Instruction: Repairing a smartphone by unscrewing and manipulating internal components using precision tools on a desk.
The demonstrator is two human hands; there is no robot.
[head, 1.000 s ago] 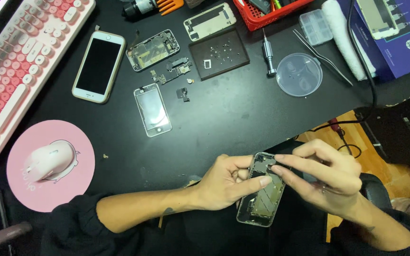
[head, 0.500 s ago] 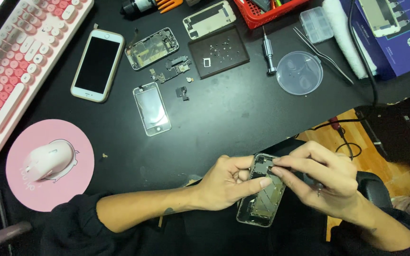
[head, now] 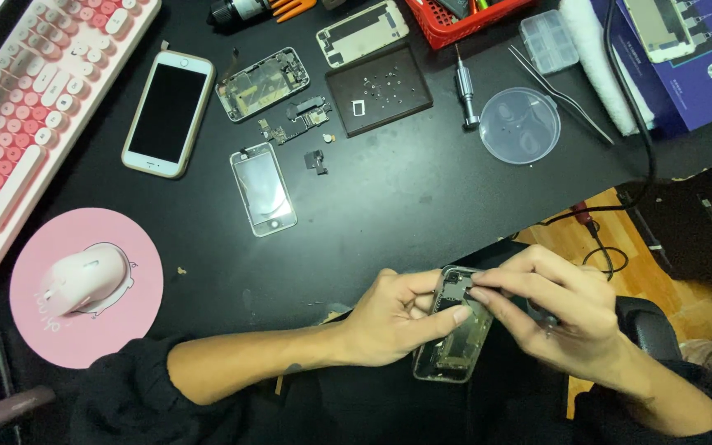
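Note:
An opened phone frame (head: 457, 338) with its insides bare lies tilted near the black desk's front edge. My left hand (head: 393, 317) grips its left side, thumb and forefinger on the upper part. My right hand (head: 558, 309) comes from the right, fingertips pinching at the top of the frame where small parts sit; what it pinches is too small to tell. Both forearms wear dark sleeves.
Farther back lie a whole white phone (head: 168, 113), a bare phone chassis (head: 262, 82), a loose screen (head: 263, 189), small circuit parts (head: 298, 122), a dark mat with screws (head: 378, 89), a screwdriver (head: 466, 91), a clear round lid (head: 520, 125) and tweezers (head: 560, 92). A pink keyboard (head: 35, 107) and mouse (head: 86, 278) sit left.
Both hands stay on the phone frame with only slight finger shifts at its top. The rest of the desk is unchanged.

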